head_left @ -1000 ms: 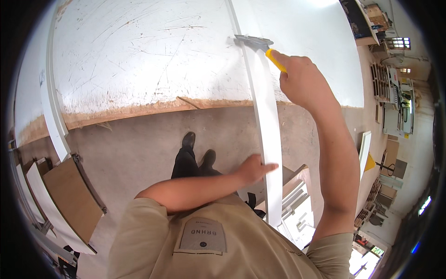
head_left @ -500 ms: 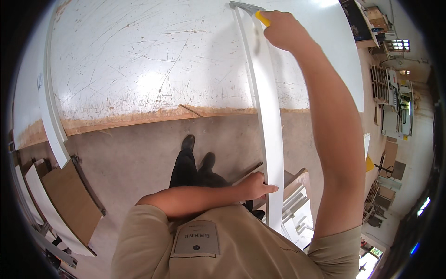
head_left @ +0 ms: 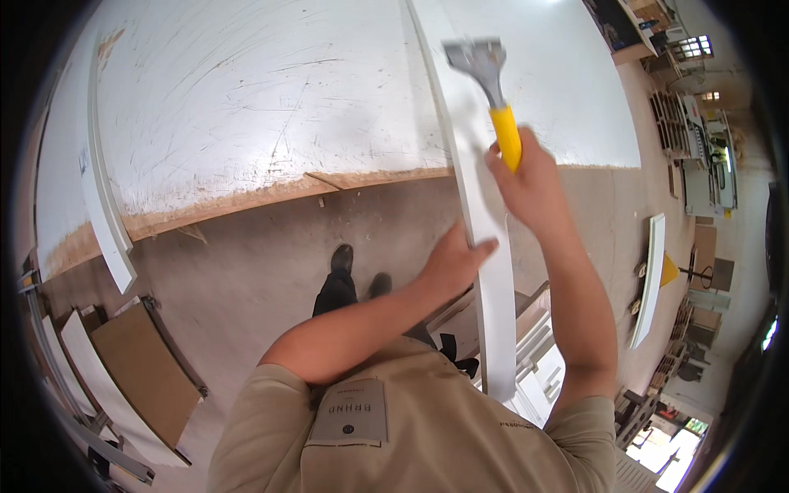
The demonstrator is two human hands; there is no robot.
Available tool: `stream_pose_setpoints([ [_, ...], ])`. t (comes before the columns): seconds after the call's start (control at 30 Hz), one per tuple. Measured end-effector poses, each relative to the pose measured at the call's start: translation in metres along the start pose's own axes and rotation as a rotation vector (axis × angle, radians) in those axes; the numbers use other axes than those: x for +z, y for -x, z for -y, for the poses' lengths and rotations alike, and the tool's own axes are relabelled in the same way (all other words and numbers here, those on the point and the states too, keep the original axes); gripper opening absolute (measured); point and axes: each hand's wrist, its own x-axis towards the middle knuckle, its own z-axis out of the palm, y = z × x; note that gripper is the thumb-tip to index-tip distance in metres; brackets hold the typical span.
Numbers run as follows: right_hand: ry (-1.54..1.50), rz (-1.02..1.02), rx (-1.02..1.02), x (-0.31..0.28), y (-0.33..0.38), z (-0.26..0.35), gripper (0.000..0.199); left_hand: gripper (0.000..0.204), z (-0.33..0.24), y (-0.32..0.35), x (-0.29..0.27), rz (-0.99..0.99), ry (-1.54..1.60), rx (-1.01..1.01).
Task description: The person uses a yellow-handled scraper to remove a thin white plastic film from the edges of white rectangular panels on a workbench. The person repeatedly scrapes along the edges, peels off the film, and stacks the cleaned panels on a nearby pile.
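A long white board [head_left: 470, 152] reaches from the scratched white tabletop [head_left: 246, 107] over its near edge toward my body. My left hand [head_left: 460, 259] grips the board's left side just off the table, its thumb lying on the upper face. In my right hand [head_left: 530, 181] is a scraper [head_left: 505, 135] with a yellow handle and a wide grey metal head. The scraper head is above the board, tilted up and away from me; whether it touches the surface I cannot tell.
Another white strip [head_left: 107, 205] overhangs the table's left end. Brown and white panels [head_left: 140, 370] lean at lower left. White pieces [head_left: 534, 374] lie stacked below the board near my right side. Farther right, a white panel [head_left: 649, 279] stands on the floor.
My right hand has drawn the scraper back toward me from the board's far part, its head now raised. The left hand has slid farther up along the board.
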Motion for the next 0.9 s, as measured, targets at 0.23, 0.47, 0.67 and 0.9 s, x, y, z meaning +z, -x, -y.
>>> stream_pose_setpoints([
  [0.23, -0.841, 0.168, 0.522, -0.008, 0.095, -0.05, 0.021, 0.044, -0.06, -0.012, 0.012, -0.109, -0.276, -0.036],
  [0.47, -1.04, -0.058, 0.216, -0.023, 0.093, -0.058, 0.024, 0.058, -0.078, -0.028, 0.032, -0.255, -0.561, 0.052],
  [0.67, -0.756, -0.287, -0.003, -0.065, 0.074, -0.028, 0.026, 0.04, -0.117, -0.003, 0.036, -0.305, -0.512, 0.327],
  [0.9, -0.523, -0.186, -0.147, -0.178, 0.067, -0.064, 0.03, 0.065, -0.228, 0.055, 0.021, -0.437, -1.805, 1.322],
])
